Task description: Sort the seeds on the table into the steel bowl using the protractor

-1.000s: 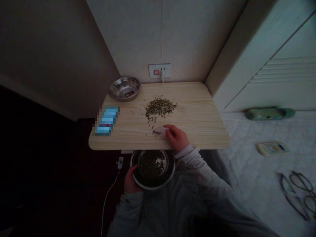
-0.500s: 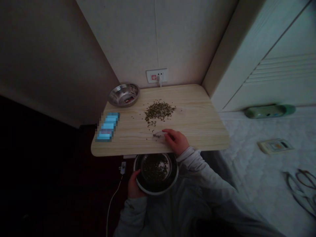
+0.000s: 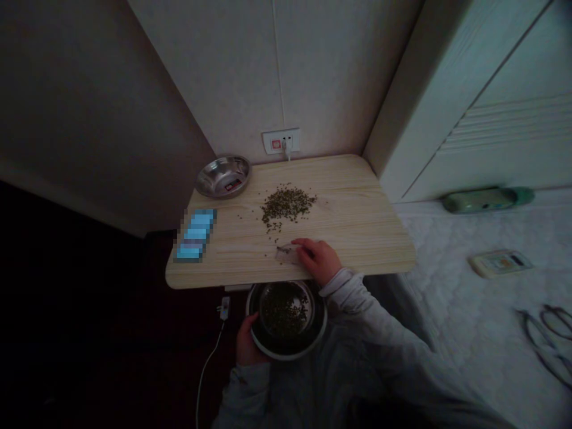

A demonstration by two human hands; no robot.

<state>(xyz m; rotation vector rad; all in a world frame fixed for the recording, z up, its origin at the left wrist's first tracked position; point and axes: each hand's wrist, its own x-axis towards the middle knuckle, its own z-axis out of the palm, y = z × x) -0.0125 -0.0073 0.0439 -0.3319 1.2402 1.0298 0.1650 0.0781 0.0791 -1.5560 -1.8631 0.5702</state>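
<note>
Bottom centre: left hand (image 3: 251, 345) closed on the left side of a pale-rimmed bowl (image 3: 291, 357), thumb over the edge, other fingers hidden; dark grains (image 3: 284, 317) inside, bowl just below the near table edge. Left of it, a white cable (image 3: 203, 364) hangs. Mid-frame, right hand (image 3: 319, 260) is held narrow, thumb and finger on a thin see-through piece (image 3: 283, 257) lying at the front of the wood tabletop (image 3: 366, 226), few grains at its upper edge. Versus a second ago: table and bowl sit lower in frame, mostly head movement I think; piece maybe turned a bit, grain pile (image 3: 288, 204) beyond it looks the same, so I'd judge the handling at the same stage. Left of pile: blurred-out blue panel (image 3: 195, 235). Right of frame: pale box (image 3: 499, 263) on white quilted bedding (image 3: 429, 256), green item (image 3: 478, 201) further back. Table's far left corner: steel bowl (image 3: 209, 179); wall behind, upper centre: socket (image 3: 280, 141) with a plug in
</note>
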